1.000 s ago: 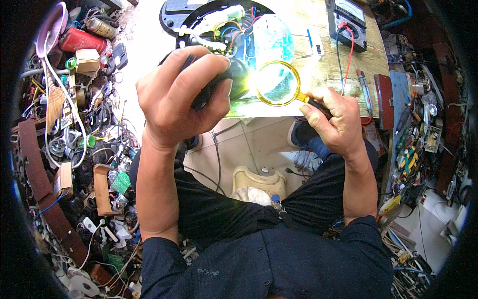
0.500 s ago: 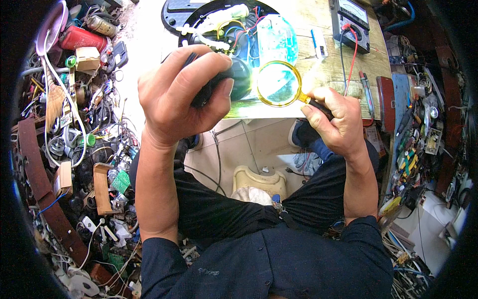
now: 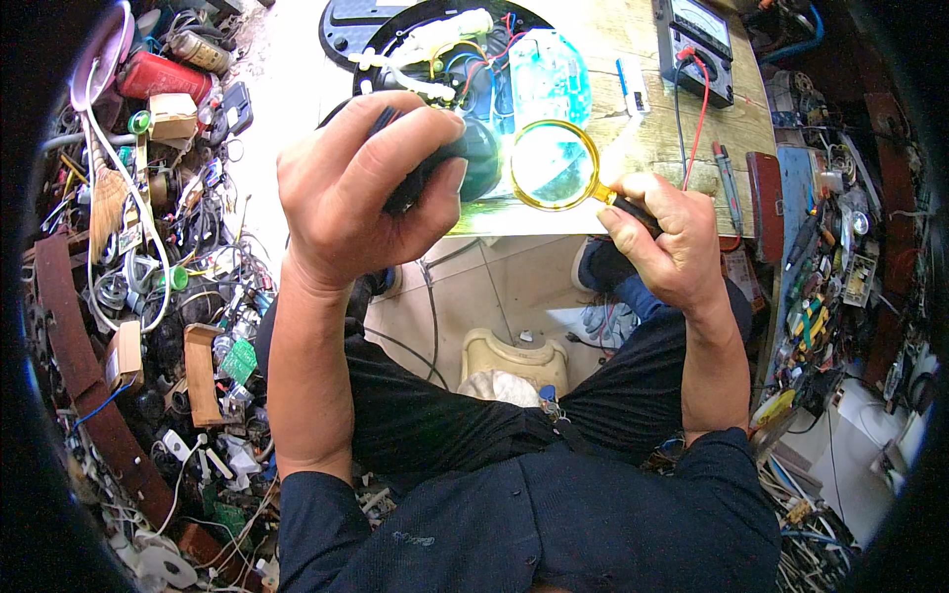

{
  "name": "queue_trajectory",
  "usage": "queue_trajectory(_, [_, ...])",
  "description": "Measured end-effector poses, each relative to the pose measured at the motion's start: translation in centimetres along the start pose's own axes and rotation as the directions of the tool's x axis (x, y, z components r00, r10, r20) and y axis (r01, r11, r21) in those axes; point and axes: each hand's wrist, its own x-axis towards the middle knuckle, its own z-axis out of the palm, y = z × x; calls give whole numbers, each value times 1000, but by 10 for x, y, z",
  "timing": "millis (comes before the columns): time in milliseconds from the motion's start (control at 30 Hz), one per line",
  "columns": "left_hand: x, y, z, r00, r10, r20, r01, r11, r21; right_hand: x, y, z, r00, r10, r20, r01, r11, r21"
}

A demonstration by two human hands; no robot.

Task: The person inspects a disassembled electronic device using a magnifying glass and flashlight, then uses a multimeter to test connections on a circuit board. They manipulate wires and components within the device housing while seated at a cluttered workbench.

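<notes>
My left hand (image 3: 356, 188) is closed round a black thing with a rounded dark-green end (image 3: 478, 163). Its kind is unclear, since my fingers cover most of it. A bright glow lies beside that end, at the table's near edge. My right hand (image 3: 667, 237) grips the dark handle of a magnifying glass (image 3: 596, 188) with a gold rim, held over the table edge. Behind the lens lies a brightly lit circuit board (image 3: 550, 79). To its left, an opened round black housing (image 3: 395, 25) shows coloured wires (image 3: 465, 64) and white tubing (image 3: 410, 81).
An analog multimeter (image 3: 697, 54) with red and black leads stands at the right of the wooden table (image 3: 643, 138). A pen-like probe (image 3: 729, 183) lies near it. Heaped parts and cables (image 3: 213, 287) crowd the left; tools (image 3: 816, 316) fill the right. A beige stool (image 3: 519, 358) sits between my legs.
My left hand has shifted very slightly to the right with the black thing. The right hand and magnifying glass stay almost still.
</notes>
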Motion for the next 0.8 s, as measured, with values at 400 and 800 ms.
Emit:
queue_trajectory(400, [2, -4, 2, 1000, -3, -16, 3, 1000, 0, 2, 2, 2, 1000, 1, -28, 0, 1000, 15])
queue_trajectory(800, [0, -1, -3, 994, -92, 59, 93, 996, -18, 4, 0, 2, 999, 17, -31, -17, 1000, 19])
